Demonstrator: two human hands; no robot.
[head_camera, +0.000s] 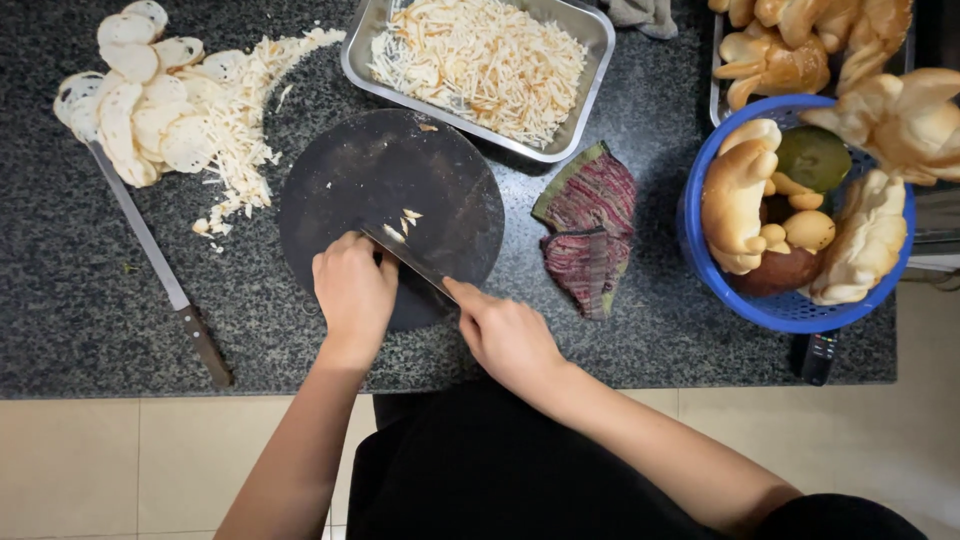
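item: round dark cutting board (390, 200) on the speckled tabletop (80, 300), near its front edge. your left hand (352, 290) rests curled on the board's near rim, its grip pressed together over whatever lies beneath (hidden, cannot tell what). your right hand (508, 335) has its grip closed round the handle of a knife (405, 255), blade angled up-left across the board towards the left hand. a few pale shreds (408, 216) lie just beyond the blade.

done, by the look of it: a metal tray (590, 80) behind the board heaped with pale shredded strips, and a loose pile of shreds (240, 130) at left.

left, as you may judge: a stack of pale round slices (140, 90) beside that pile, uncut.

also present: second long knife (155, 260) lying idle at left; folded striped cloth (590, 230); blue basket (790, 310) of pale roots at right.
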